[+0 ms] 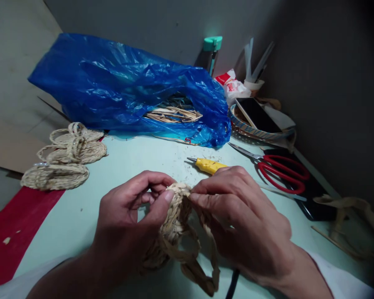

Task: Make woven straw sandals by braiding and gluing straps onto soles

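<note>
Between my two hands is a small braided straw slipper (176,211), held upright over the pale table. My left hand (134,211) grips its side, thumb in front and fingers behind. At its top edge, my right hand (237,211) pinches part of the straw between thumb and forefinger. A loose straw strip (202,276) loops down below the right fingers. Just beyond the right hand lies a yellow-handled awl (208,165). Red-handled scissors (280,170) rest to the right. The lower part of the slipper is partly hidden by my left hand and the strip.
A large blue plastic bag (118,79) with straw strips (174,114) in its opening lies at the back. Several finished-looking woven slippers (57,176) sit at left near a red cloth (21,224). A phone (258,114) rests on a basket (246,129); dried strips (345,203) lie at right.
</note>
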A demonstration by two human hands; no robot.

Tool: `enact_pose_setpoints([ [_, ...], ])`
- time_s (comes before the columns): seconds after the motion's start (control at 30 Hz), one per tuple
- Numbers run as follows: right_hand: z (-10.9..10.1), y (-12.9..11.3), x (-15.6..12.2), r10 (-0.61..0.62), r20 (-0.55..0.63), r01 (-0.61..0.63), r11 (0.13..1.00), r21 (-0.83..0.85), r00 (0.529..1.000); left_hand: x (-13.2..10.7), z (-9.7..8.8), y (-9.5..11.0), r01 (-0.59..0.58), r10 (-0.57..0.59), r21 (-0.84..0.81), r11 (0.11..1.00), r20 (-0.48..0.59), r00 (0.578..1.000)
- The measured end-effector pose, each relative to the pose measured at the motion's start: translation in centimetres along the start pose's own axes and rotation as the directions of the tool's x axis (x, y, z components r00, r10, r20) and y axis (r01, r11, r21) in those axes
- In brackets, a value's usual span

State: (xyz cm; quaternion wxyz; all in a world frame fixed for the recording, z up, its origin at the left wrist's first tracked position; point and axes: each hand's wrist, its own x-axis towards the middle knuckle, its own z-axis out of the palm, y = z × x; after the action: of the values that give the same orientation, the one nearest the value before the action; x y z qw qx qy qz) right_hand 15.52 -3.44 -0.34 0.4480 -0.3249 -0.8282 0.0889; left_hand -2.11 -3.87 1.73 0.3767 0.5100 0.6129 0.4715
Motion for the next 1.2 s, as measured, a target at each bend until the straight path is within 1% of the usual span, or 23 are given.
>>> enact_pose_setpoints([
  [0.1, 0.0, 0.2, -0.2, -0.023, 0.042, 0.024, 0.999, -0.024, 0.999, -0.2, 0.0, 0.0, -0.048, 0.052, 0.073, 0.996, -0.05, 0.997],
  [0.17, -0.1, 0.3, -0.3, -0.037, 0.061, 0.039, 0.999, -0.037, 0.997, -0.3, -0.1, -0.1, -0.067, 0.075, 0.109, 0.992, -0.063, 0.995],
  [0.23, -0.3, 0.3, -0.4, -0.046, 0.07, 0.049, 0.998, -0.039, 0.997, -0.4, 0.0, -0.2, -0.081, 0.09, 0.124, 0.989, -0.073, 0.993],
  [0.37, -0.9, -0.2, -0.5, -0.02, 0.115, 0.022, 1.0, -0.013, 0.993, -0.5, 0.2, -0.3, -0.1, 0.113, 0.133, 0.986, -0.097, 0.989],
  [0.47, -1.5, -0.6, -0.6, 0.029, 0.146, -0.03, 1.0, 0.001, 0.989, -0.5, 0.3, -0.3, -0.097, 0.107, 0.115, 0.989, -0.084, 0.991],
  [0.57, -1.8, -0.8, -0.6, 0.066, 0.157, -0.065, 0.998, -0.014, 0.985, -0.5, 0.4, -0.2, -0.059, 0.062, 0.061, 0.996, -0.048, 0.997],
  [0.63, -1.7, -0.9, -0.6, 0.039, 0.129, -0.034, 0.998, -0.044, 0.991, -0.6, 0.4, -0.3, -0.043, 0.043, 0.003, 0.999, -0.019, 0.999],
  [0.73, -1.0, -1.0, -0.3, -0.009, -0.009, 0.008, 0.994, -0.109, 1.0, -0.8, 0.5, -0.3, -0.031, 0.032, -0.092, 0.995, 0.004, 0.999],
  [0.8, -0.3, -1.1, -0.2, -0.011, -0.09, 0.001, 0.994, -0.112, 0.996, -0.9, 0.6, -0.1, 0.002, -0.003, -0.117, 0.993, -0.003, 1.0],
  [0.83, 0.0, -1.0, -0.2, -0.011, -0.106, 0.0, 0.995, -0.101, 0.994, -1.0, 0.7, 0.1, 0.026, -0.028, -0.116, 0.993, -0.009, 1.0],
  [0.93, 0.6, -0.7, -0.4, -0.029, -0.092, 0.02, 0.995, -0.098, 0.995, -1.3, 0.9, 0.5, 0.117, -0.119, -0.075, 0.99, -0.021, 0.993],
  [1.03, 1.0, -0.2, -0.3, -0.079, -0.057, 0.069, 0.983, -0.168, 0.995, -1.4, 0.9, 0.5, 0.18, -0.181, -0.071, 0.981, -0.01, 0.983],
  [1.1, 1.1, 0.1, -0.1, -0.114, -0.056, 0.099, 0.972, -0.214, 0.992, -1.2, 0.8, 0.0, 0.164, -0.164, -0.099, 0.981, 0.015, 0.986],
  [1.2, 1.2, 0.4, 0.4, -0.151, -0.097, 0.124, 0.963, -0.238, 0.984, -0.3, 0.5, -1.1, 0.092, -0.082, -0.126, 0.988, 0.078, 0.994],
])
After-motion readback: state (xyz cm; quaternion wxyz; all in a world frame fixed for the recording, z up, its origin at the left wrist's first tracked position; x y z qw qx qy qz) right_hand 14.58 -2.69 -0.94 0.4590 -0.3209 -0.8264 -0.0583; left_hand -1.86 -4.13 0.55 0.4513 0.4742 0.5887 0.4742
